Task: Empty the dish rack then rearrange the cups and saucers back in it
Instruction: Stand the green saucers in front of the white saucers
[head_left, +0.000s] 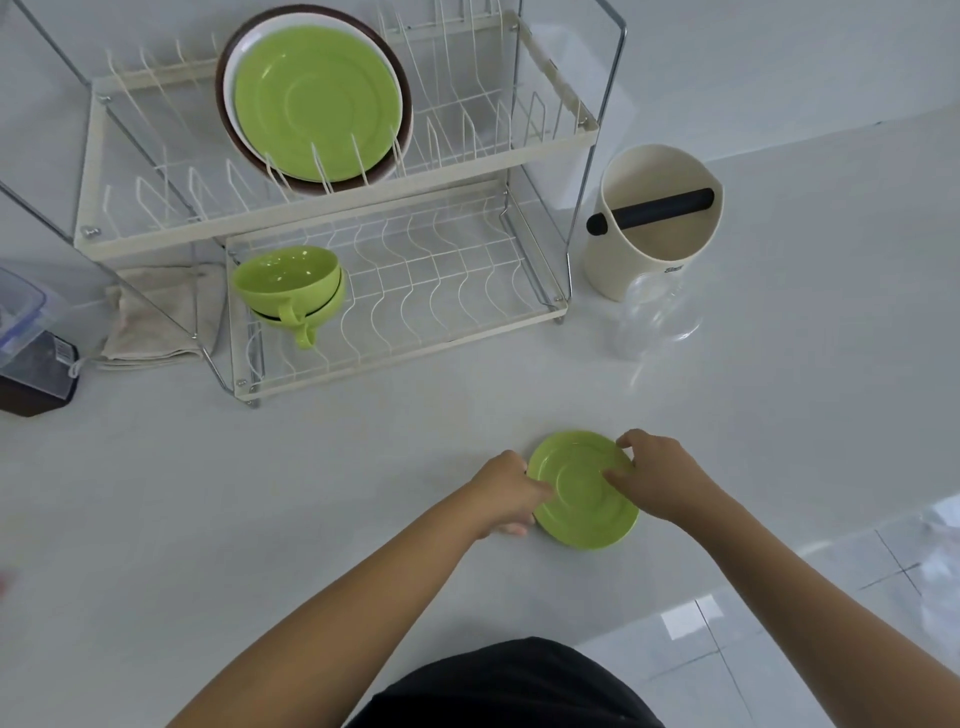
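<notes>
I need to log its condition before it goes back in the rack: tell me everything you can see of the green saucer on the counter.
The green saucer is a round, glossy lime-green dish, ceramic or plastic by its look, with a shallow ringed well in its middle. It lies face up and flat or nearly flat on the white counter, in front of the dish rack and apart from it. The left hand grips its left rim; the right hand pinches its right rim, thumb on top. No chips or dirt show.

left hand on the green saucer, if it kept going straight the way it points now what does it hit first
The left hand grips the green saucer and points across it, so it would probably meet the right hand on the opposite rim first. Depth is hard to judge from this one view.
</notes>
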